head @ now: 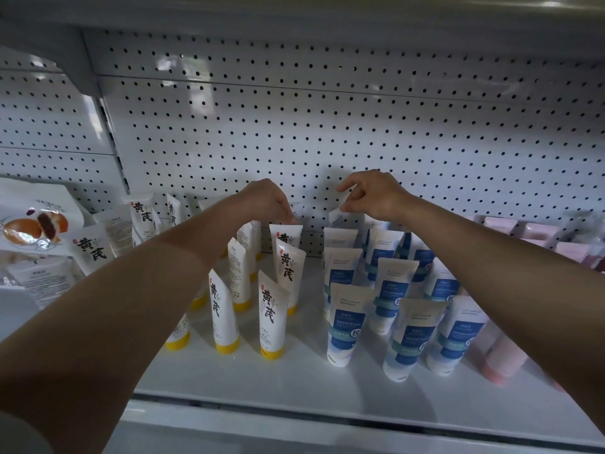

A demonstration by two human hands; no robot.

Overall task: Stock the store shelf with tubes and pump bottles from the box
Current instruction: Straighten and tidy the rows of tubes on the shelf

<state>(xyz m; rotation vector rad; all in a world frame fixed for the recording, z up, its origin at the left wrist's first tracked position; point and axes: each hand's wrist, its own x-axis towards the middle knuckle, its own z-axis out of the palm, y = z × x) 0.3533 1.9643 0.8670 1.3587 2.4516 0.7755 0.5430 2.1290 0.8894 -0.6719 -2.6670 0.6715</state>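
Observation:
Both my arms reach to the back of the white shelf (294, 381). My left hand (266, 199) pinches the top of a white yellow-capped tube (297, 212) in the back row. My right hand (373, 194) pinches the top edge of a white-and-blue tube (339, 215) at the back of the blue group. Several yellow-capped tubes (271, 317) stand cap-down at centre left. Several blue-and-white tubes (347, 322) stand at centre right. The box and pump bottles are out of view.
A perforated back panel (327, 126) closes the shelf behind the tubes. More yellow-capped tubes (93, 252) lean at the left beside a snack bag (32, 221). Pink tubes (501, 355) stand at the right, with pink boxes (537, 231) behind them. An upper shelf (294, 11) hangs overhead.

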